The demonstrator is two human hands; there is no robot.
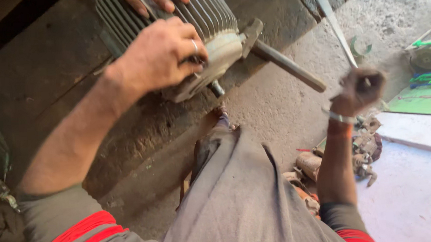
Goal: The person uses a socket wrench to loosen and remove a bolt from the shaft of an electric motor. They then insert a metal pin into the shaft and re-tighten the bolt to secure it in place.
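Observation:
A grey finned electric motor (205, 13) lies on a dark worn slab (51, 80), its steel shaft (291, 68) sticking out to the right. My left hand (160, 55) presses against the motor's pale end cover (221, 49), fingers curled at its rim. My right hand (359, 89), blurred, is raised to the right of the shaft and closed around the handle of a long metal tool (336, 26) that points up and away. Another person's fingers (157, 0) rest on the motor's fins at the top edge.
My grey-trousered knee (239, 193) fills the lower middle. Small metal parts (364, 150) lie on the concrete floor to the right. A green board (423, 100) and green-handled tools (429, 78) sit at the far right. A pale slab (416, 194) covers the lower right.

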